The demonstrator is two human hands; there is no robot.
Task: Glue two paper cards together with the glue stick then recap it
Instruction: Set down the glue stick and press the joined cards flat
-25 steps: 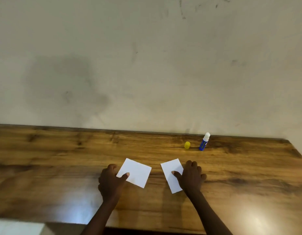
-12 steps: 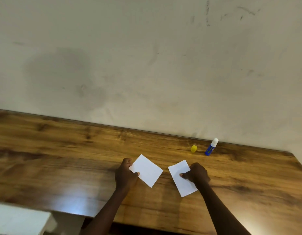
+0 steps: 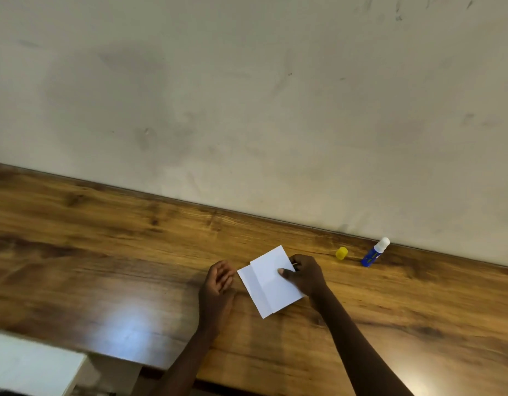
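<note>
- A person's right hand, at lower centre of the frame, pinches a white rectangular paper card, with the thumb pressed on top and the fingers curled at the card's right edge.
- That card lies over a second white paper card and is offset from it, so a strip of the lower card shows along the left and bottom.
- The left hand rests just left of the pair, its fingers loosely curled and holding nothing.
- The step appears to be the joining of the cards, though whether glue is between them cannot be told. The next move likely calls for squaring the edges and pressing the cards flat.
- The blue glue stick, its white tip bare, sits at right close to the pale wall. Its small yellow cap lies apart, just to its left, so recapping is not yet done.
- The brown wooden tabletop shows broad wood left of the hands. Its near edge cuts across the lower left, and the wall closes in behind the glue stick.
</note>
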